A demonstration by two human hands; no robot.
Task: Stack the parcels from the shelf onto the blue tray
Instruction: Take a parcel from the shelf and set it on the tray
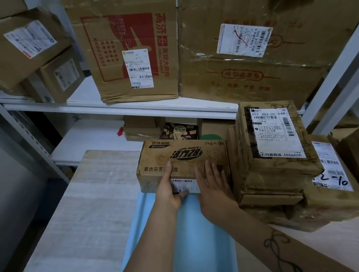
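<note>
- Head view: the brown box [184,156] with black print is just past the middle, toward 12 o'clock. It sits at the far end of the blue tray [190,240]. I cannot tell if it rests all the way down yet.
- The left hand [171,193] pinches the near edge of the box. Its thumb is on top and its fingers are curled under. I think this is so it can carry the weight and let the box down slowly.
- The right hand [212,184] lies flat on the box with its fingers straight and a little spread. It holds nothing. It looks like it steadies the box and can push it into place.
- The tray runs from the middle down to 6 o'clock on the pale table [81,222]. Its near part is bare, so there is room for more parcels.
- At 3 o'clock a pile of parcels [276,144] stands just beside the box, off to the side of the tray.
- At 12 o'clock the white shelf [88,101] holds a big box with red print [127,50] and a big taped box [250,54]. At 10 o'clock there are smaller ones. I think most of the job is still to do.
</note>
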